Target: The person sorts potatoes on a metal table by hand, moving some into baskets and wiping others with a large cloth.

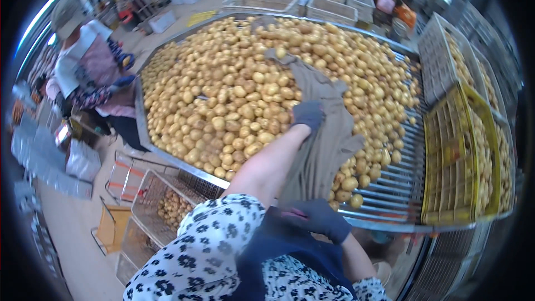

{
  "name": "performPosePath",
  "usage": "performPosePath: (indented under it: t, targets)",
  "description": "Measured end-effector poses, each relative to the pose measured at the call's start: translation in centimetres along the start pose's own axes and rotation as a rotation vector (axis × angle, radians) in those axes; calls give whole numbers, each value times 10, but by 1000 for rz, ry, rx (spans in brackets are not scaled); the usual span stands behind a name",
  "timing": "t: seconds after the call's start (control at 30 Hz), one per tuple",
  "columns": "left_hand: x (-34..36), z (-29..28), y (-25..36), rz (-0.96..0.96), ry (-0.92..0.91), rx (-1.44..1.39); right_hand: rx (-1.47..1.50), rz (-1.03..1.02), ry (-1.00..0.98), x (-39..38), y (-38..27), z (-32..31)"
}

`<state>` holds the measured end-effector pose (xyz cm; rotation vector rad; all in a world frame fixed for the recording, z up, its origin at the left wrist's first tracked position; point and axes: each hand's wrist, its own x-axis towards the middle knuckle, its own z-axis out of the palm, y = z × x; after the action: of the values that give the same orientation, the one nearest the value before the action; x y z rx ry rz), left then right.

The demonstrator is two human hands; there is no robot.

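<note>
A long grey-brown cloth (329, 128) lies over a wide heap of round yellow-brown potatoes (223, 100) on a metal-rimmed sorting table (184, 163). My left hand (308, 116), in a dark glove, reaches across the heap and is closed on the left side of the cloth. Close to my body, at the table's front edge, my right hand (320, 220) wears a similar dark glove. Its fingers curl leftward over the cloth's near end, partly hidden from sight. Under the cloth's folds some potatoes are covered.
To the right, a yellow crate (451, 161) and a pale crate (437, 56) full of potatoes stand beside metal rollers (384, 189). A co-worker (83, 61) stands at the table's left side. Lower left is a wire-mesh crate (146, 200) partly filled with potatoes. Pale crates (262, 1) line the far side.
</note>
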<state>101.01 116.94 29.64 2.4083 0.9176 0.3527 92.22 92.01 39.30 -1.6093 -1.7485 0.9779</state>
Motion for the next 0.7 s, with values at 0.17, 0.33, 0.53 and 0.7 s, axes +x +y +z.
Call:
performPosePath:
  t: [0.17, 0.33, 0.53, 0.7]
  targets:
    - [31, -15, 3, -22, 39, -398, -69, 308, -10, 0, -9, -17]
    - [-13, -31, -1, 88, -133, -320, 83, 169, -164, 53, -21, 11]
    - [-44, -31, -5, 35, -139, 62, -286, 22, -450, 74, -13, 33]
    - [-23, -20, -6, -1, -147, 92, -359, 297, -558, 42, 13, 40]
